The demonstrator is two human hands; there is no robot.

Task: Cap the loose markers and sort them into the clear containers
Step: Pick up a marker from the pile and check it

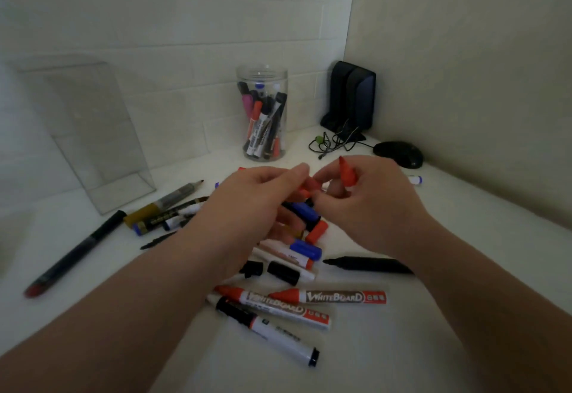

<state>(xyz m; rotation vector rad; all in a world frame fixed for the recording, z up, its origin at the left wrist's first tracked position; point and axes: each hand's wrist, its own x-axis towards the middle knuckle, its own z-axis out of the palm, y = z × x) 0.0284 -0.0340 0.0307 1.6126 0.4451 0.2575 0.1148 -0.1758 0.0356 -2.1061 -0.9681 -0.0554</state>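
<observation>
Both hands are up over the pile, fingertips nearly meeting. My read on the left hand [257, 201]: fingers curled, thumb and forefinger pinching a short red-orange piece [305, 192]. I cannot tell from here whether that is a cap or a marker end. The right hand [371, 197] is clenched round a red tapered cap [348, 174], whose point sticks up above the knuckles.

Under the hands, on the white table [433, 346], lies a heap of loose markers and caps: a blue plastic cap [306, 248] on a white barrel, a second blue cap [301, 208] deeper in, and a red-orange cap [317, 231] between them. Nearer to me I see two red-capped white markers labelled WHITEBOARD [328, 296], side by side and overlapping, and a black-capped white marker [269, 327] angled across just below them. A bare-tipped black marker [368, 264] lies flat, partly beneath the right wrist.

Out to the left is a long black pen with a red end [74, 253], well apart from the heap, then a cluster of gold-and-black markers [161, 216] with a grey marker [182, 193] above them.

At the back stands the clear round jar [262, 83], upright with no lid, holding mixed markers. The clear rectangular box [89, 132] is far left, leaning at a tilt. In the corner are black speakers [353, 95], tangled cables [334, 142] and a black mouse [399, 153].
</observation>
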